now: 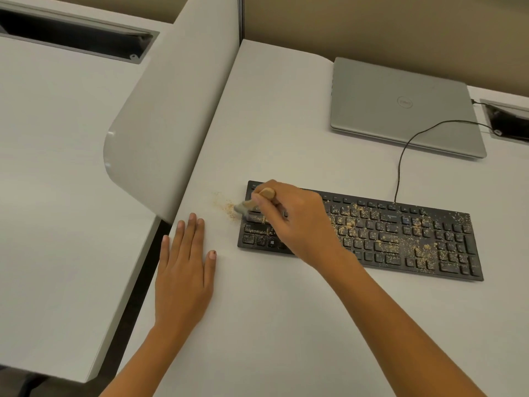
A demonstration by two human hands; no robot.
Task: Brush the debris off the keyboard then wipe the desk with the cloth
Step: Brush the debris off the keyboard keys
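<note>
Keyboard (pixel 400 236) ×1, crumbed | brush (pixel 266 193) ×1 in right grip (pixel 297 222) | left grip (pixel 183 270) flat, released

Bare desk (pixel 286 325) in front of the keyboard (pixel 400 239): open passage. Left flank shut in by a curved divider panel (pixel 171 124). Left hand (pixel 183 270) lies flat in the gap between panel and keyboard; right hand (pixel 294 222), gripping a brush (pixel 267 193), covers the keyboard's left end. Behind, a cable (pixel 399 167) loops past a closed laptop (pixel 400 104).

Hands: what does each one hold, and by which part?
The right hand grips a brush by its wooden handle; the left hand rests flat on the desk, holding nothing.
</note>
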